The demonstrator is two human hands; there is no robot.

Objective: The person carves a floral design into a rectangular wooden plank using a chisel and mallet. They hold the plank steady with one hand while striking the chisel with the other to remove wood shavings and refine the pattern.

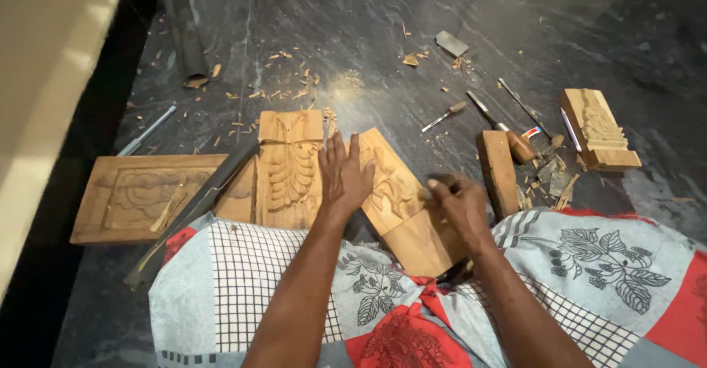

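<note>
Bare forearms, patterned wrap
The person wore a grey cloth (574, 279) with black grid checks, leaf prints and red patches; no sleeves.

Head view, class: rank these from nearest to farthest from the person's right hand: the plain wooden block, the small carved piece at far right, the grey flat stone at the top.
From the right hand:
1. Plain wooden block, just right of the hand.
2. Small carved piece, far right on the floor.
3. Grey flat stone, up top, beyond the tools.

Bare dark floor (353, 14) lies open along the top; chisels (508, 121) and a wooden block (498, 173) crowd the right.
</note>
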